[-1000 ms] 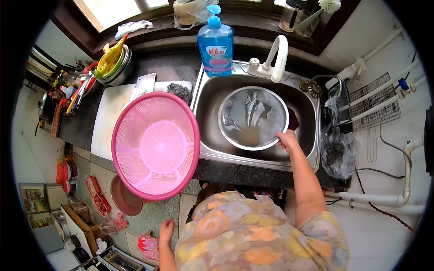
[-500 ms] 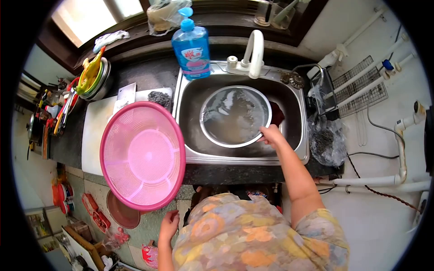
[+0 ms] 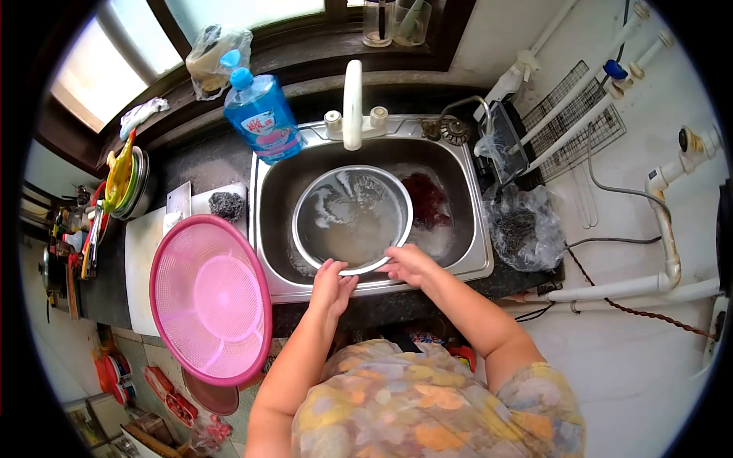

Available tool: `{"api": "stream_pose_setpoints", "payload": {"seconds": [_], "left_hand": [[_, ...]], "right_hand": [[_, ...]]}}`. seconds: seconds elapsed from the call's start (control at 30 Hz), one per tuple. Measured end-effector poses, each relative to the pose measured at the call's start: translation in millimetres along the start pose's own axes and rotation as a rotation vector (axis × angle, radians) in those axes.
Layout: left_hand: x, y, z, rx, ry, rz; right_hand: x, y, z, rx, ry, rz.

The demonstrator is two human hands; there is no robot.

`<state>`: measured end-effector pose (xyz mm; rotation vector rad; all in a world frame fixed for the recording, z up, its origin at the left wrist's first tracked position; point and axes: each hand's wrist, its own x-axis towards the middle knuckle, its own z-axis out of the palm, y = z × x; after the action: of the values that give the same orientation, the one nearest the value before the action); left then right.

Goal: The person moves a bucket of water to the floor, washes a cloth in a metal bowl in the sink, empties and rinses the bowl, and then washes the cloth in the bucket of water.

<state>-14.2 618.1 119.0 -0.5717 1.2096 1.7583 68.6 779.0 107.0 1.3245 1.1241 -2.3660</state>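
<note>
A round metal basin of cloudy, greyish water sits in the stainless steel sink. At its near rim, my left hand holds the edge with fingers closed on it. Just to the right, my right hand grips the same rim. Dark red liquid or matter lies on the sink floor right of the basin; its kind is unclear. A white faucet stands behind the basin. Left of the sink, a large pink colander is tilted over the counter's front edge.
A blue soap bottle stands at the sink's back left corner. A cleaver and a steel wool pad lie on the white cutting board. Stacked bowls are farther left. A plastic bag sits right of the sink.
My left hand has come up from beside my body to the basin's near rim. My right hand has shifted along the rim toward the front. More dark red shows in the sink.
</note>
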Motion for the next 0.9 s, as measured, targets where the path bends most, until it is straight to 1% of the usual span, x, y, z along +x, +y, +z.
{"api": "stream_pose_setpoints", "payload": {"seconds": [0.07, 0.1, 0.13, 0.2, 0.23, 0.27, 0.3, 0.33, 0.37, 0.4, 0.43, 0.47, 0.53, 0.6, 0.63, 0.67, 0.73, 0.77, 0.8, 0.83, 0.87, 0.9], "left_hand": [[0.2, 7.5, 4.5, -0.047, -0.094, -0.073], [7.1, 10.8, 1.2, -0.096, -0.086, -0.161], [10.5, 8.4, -0.8, -0.096, -0.085, -0.157], [13.0, 5.1, -1.4, -0.092, 0.022, -0.142], [0.9, 8.9, 9.0, -0.033, 0.047, -0.104], [3.9, 7.4, 8.8, -0.036, 0.049, -0.100], [7.9, 3.9, 6.5, -0.003, 0.039, -0.078], [10.2, 2.5, 5.5, 0.030, 0.031, -0.053], [8.7, 4.0, 8.2, 0.045, 0.050, -0.062], [11.2, 4.5, 6.3, 0.040, 0.059, -0.052], [15.8, 4.7, 3.2, 0.046, 0.071, -0.102], [18.9, 5.6, 0.4, 0.051, 0.083, -0.152], [23.3, 8.0, -0.8, 0.041, 0.084, -0.153], [31.9, 6.0, -1.5, -0.020, 0.110, -0.139], [15.3, 17.7, 15.0, -0.057, 0.066, -0.179], [12.6, 21.7, 21.0, -0.061, 0.067, -0.173], [2.2, 31.8, 35.8, -0.052, 0.092, -0.183], [-8.9, 36.8, 49.3, -0.017, 0.224, -0.172], [6.2, 29.6, 36.7, -0.021, 0.225, -0.171], [35.0, 16.1, 15.0, -0.102, 0.214, -0.139], [51.3, 9.5, 2.3, -0.185, 0.199, -0.107], [43.5, 17.6, 6.2, -0.151, 0.224, -0.105]], "right_hand": [[-2.1, 2.3, -3.3, 0.047, -0.066, 0.012], [-10.4, -1.7, -3.2, 0.031, -0.086, 0.013], [-17.8, -7.8, -3.8, 0.014, -0.109, 0.012], [-13.1, -23.4, -25.8, -0.455, -0.177, 0.086], [-4.0, -30.3, -42.1, -0.498, -0.185, 0.169], [8.5, -38.7, -54.9, -0.575, -0.137, 0.199], [28.3, -42.6, -72.7, -0.672, 0.005, 0.152], [41.8, -50.3, -84.1, -0.764, 0.108, 0.028], [70.2, -45.0, -105.1, -0.983, 0.288, -0.354], [73.7, -54.8, -105.0, -1.112, 0.458, -0.520], [78.0, -63.6, -103.3, -1.191, 0.548, -0.389], [81.8, -72.7, -102.0, -1.157, 0.509, -0.296], [94.1, -66.7, -97.2, -1.207, 0.593, -0.418], [99.0, -52.2, -91.4, -1.286, 0.628, -0.360], [107.1, -40.1, -95.0, -1.262, 0.616, -0.343], [115.1, -31.4, -99.5, -1.374, 0.653, -0.330], [118.4, -28.7, -104.2, -1.291, 0.641, -0.375], [120.7, -33.8, -106.8, -1.202, 0.686, -0.361], [122.5, -40.8, -111.1, -1.112, 0.730, -0.344], [132.5, -44.8, -122.4, -0.927, 0.769, -0.461], [130.3, -53.2, -127.9, -0.823, 0.766, -0.462], [119.7, -62.1, -127.5, -0.713, 0.719, -0.534]]}}
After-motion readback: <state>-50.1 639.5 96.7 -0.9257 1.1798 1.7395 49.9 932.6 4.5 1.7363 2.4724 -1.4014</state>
